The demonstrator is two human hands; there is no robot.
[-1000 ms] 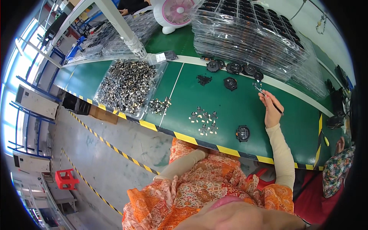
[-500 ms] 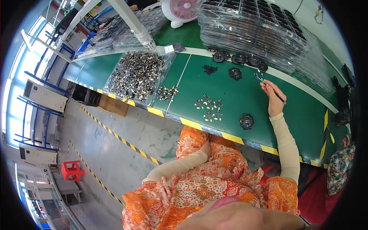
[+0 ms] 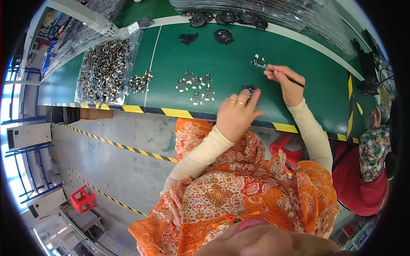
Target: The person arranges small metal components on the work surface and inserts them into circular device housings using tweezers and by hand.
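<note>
While, in the head view, the person's R hand [image 3: 288,85] pinches a slim blk tool w/ a silvery tip [image 3: 300,84] btwn thumb & fingers, its point at a sm. blk-and-white part [image 3: 257,63], the L hand [image 3: 236,114] has fingers spread over a partly hidden round blk plastic casing [image 3: 248,87], can't tell if gripping. L of that hand, a loose group of sm. blk pcs w/ cream tabs [image 3: 197,80] lies on the green tabletop [image 3: 171,55], & farther L sits a clear plastic tray [image 3: 135,49] heaped w/ tiny metallic bits [image 3: 102,70].
</note>
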